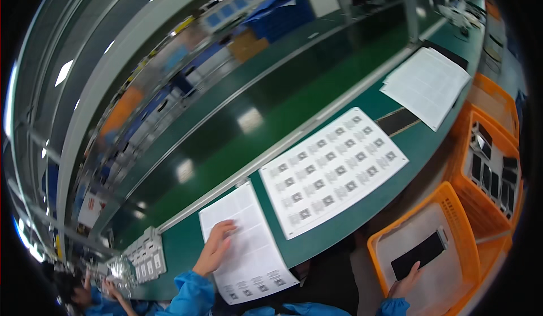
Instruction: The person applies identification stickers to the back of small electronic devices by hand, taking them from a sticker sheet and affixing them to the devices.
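Below, right hand (405, 284) touching flat black phone (419, 254), glossy.

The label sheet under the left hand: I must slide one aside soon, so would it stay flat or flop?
The label sheet looks thin like paper, so it would probably flop if lifted by one edge. It overhangs the green table toward the person, so a push may tip it off. The left hand rests flat on it; it likely slides easily.

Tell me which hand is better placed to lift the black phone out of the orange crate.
The right hand. It already reaches into the orange crate, fingers at the black phone. The left hand rests flat on a white sheet on the green table, well away from the crate.
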A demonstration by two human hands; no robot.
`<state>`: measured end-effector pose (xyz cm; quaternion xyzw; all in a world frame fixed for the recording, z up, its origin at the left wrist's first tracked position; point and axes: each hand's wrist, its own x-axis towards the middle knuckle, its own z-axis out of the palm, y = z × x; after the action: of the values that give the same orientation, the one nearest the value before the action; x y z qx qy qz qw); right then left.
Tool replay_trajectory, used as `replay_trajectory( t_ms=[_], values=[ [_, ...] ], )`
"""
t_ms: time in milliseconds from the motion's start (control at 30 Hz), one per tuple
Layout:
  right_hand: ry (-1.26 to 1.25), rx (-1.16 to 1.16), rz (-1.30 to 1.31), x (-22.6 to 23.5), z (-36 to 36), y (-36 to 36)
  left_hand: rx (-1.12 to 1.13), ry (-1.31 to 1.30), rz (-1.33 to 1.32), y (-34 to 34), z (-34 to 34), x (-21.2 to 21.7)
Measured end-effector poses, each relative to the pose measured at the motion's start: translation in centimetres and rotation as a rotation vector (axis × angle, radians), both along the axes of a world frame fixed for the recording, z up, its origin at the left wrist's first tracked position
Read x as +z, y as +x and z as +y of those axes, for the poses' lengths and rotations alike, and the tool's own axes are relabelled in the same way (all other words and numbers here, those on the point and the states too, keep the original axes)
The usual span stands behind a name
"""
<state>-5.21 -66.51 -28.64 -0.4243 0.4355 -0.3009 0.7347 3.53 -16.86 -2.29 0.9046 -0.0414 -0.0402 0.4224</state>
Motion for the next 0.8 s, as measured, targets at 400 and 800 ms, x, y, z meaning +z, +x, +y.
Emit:
replay_trajectory(
  t_ms=[400, 800],
  values=[
    [-1.171, 1.232, -0.373, 29.5, 23.2, 6.6, -0.141, -0.657, -0.280, -5.5, -8.2, 2.3],
    [-1.306, 1.655, -0.712, 34.2, 38.6, 12.8, 0.332, -1.368, 0.142, -8.4, 8.6, -2.0]
  ],
)
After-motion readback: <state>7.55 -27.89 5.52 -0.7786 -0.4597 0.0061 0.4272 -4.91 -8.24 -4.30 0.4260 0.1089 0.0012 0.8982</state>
